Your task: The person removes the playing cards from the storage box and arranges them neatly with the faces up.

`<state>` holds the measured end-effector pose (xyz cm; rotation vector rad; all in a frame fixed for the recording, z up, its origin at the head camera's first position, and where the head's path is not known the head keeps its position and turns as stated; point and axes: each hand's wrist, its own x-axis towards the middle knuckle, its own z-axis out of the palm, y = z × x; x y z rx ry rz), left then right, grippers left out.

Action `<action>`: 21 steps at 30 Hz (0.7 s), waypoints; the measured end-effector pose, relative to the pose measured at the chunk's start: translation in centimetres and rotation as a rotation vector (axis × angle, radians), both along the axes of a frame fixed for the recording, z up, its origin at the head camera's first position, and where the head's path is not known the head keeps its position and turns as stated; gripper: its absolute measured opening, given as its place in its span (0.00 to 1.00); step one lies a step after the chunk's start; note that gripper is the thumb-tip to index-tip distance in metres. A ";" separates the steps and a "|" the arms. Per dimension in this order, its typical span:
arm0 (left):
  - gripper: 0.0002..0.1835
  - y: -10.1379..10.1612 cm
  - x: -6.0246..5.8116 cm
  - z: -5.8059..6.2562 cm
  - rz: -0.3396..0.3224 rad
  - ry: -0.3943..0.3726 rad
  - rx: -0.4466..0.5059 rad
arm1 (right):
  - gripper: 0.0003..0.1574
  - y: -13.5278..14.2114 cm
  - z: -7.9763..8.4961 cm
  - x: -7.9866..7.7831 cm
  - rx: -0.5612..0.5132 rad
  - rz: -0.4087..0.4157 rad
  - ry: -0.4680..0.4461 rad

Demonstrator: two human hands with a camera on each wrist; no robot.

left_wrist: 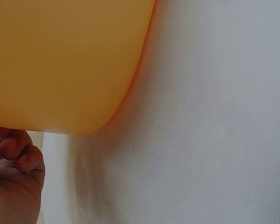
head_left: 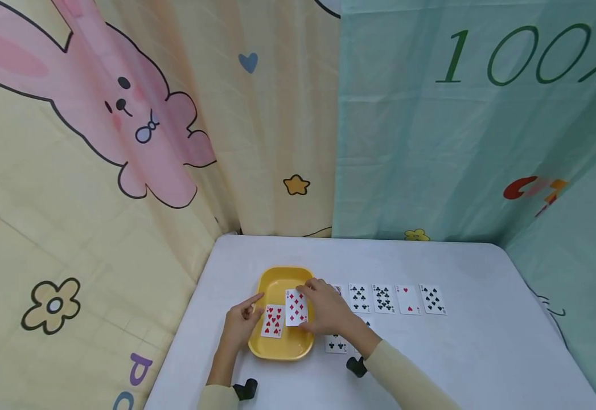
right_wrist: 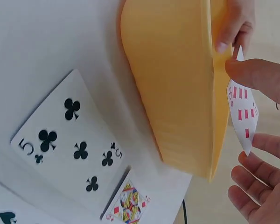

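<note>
card (head_left: 296, 307) hangs between hands (head_left: 240, 326) (head_left: 328, 310) above tray (head_left: 283, 348) near rim (head_left: 280, 359).

Reads "100%" (head_left: 537, 60) in green on the teal curtain (head_left: 431, 159) at far right and a purple "P" (head_left: 142, 360) on the cream curtain (head_left: 123, 256) at near left. Shows "8" and red diamonds on the held card (head_left: 296, 308), "5" and clubs on the club card (right_wrist: 80, 150) right of the yellow tray (head_left: 290, 350). Shows hearts on the heart card (head_left: 273, 322) inside, too small for reading the numeral.

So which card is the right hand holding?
The eight of diamonds, pinched in the right hand; other cards lie in the yellow tray or on the table.
</note>
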<state>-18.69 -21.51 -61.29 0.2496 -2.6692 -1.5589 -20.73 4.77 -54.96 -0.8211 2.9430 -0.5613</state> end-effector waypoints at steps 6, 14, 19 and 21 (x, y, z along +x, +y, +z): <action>0.20 0.0 -0.1 -0.1 -0.012 0.006 -0.009 | 0.56 3.1 0.4 0.3 -0.039 -0.055 0.015; 0.20 0.1 0.0 -0.1 -0.017 -0.007 -0.001 | 0.53 6.9 0.7 1.4 -0.010 -0.104 0.056; 0.21 0.1 0.0 0.3 -0.012 -0.023 -0.013 | 0.52 9.5 0.5 2.0 -0.001 -0.153 0.057; 0.21 0.1 0.0 0.4 -0.013 -0.020 -0.010 | 0.52 10.6 0.1 2.2 0.001 -0.164 0.064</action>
